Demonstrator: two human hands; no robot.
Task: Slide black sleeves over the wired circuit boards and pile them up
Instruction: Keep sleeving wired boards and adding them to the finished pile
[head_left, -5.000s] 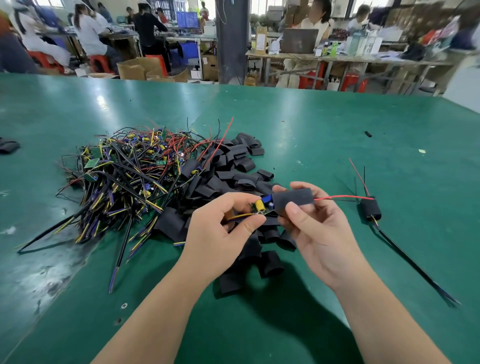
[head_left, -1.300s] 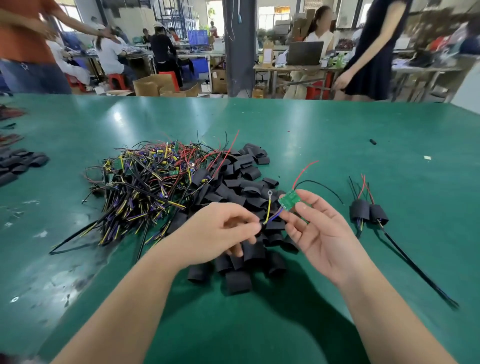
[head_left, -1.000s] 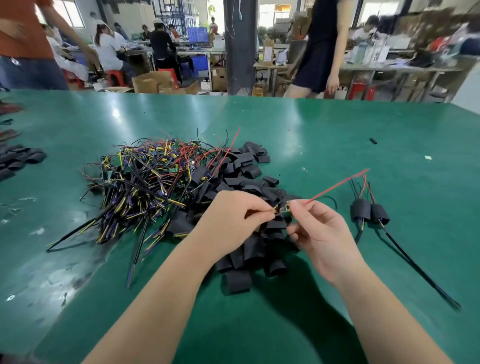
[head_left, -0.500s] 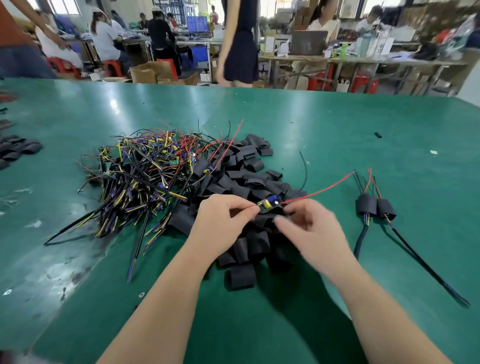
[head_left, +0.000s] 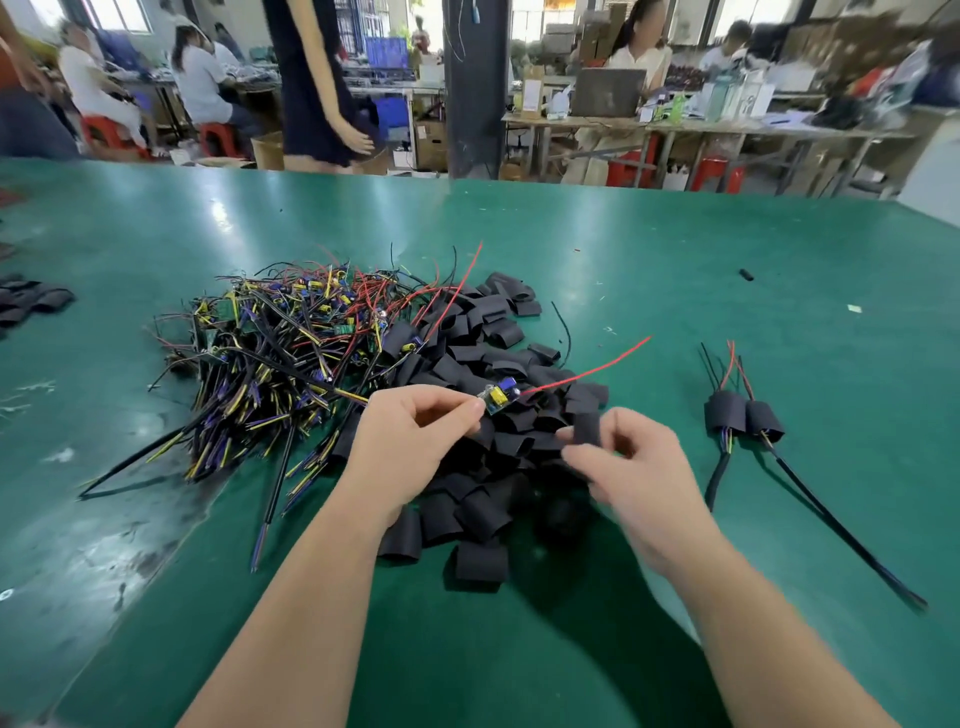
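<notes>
My left hand (head_left: 410, 447) pinches a small wired circuit board (head_left: 497, 396) with a yellow part; its red wire (head_left: 587, 370) trails up to the right. My right hand (head_left: 631, 467) pinches one black sleeve (head_left: 587, 428) just above the heap of loose black sleeves (head_left: 483, 364). The board and the sleeve are apart, a short gap between them. A tangle of bare wired boards (head_left: 280, 353) lies to the left of the heap. Two sleeved boards (head_left: 740, 418) with long black leads lie side by side on the right.
The green table (head_left: 675, 260) stretches wide around the piles. More black sleeves (head_left: 31, 304) lie at the far left edge. A small black bit (head_left: 746, 274) lies at the far right. People stand and sit beyond the table's far edge (head_left: 571, 182).
My right hand let go of the board's wire end, dropped to the heap and picked up a black sleeve. My left hand kept hold of the board.
</notes>
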